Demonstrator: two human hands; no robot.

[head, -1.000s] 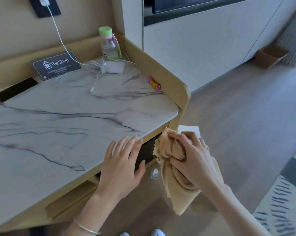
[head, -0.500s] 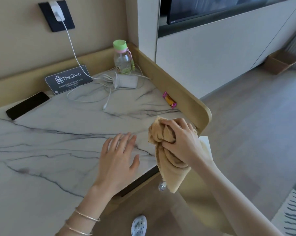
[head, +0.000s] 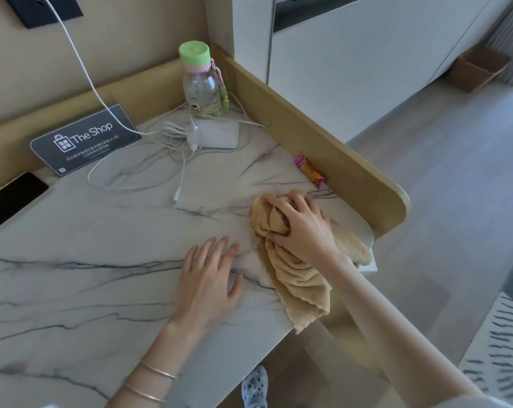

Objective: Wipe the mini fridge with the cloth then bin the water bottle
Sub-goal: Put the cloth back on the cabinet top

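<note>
I see a white marble countertop [head: 72, 231] with grey veins and a tan wooden rim [head: 308, 136] at back and right. Beige wall [head: 131, 39] behind, white cabinet panels [head: 352, 69] right, grey wood-look floor [head: 440, 187], patterned rug [head: 496, 348] lower right. Soft daylight.

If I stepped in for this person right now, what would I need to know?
Left hand: open, flat on the marble counter.
Right hand: grips the bunched tan cloth, pressing it on the counter near the right edge.
Green-capped bottle: upright in the back corner, untouched.
Mini fridge: not in view, so its wiping cannot be confirmed.
Left: bin the bottle. A brown box on the floor by the far wall may be the bin.
</note>
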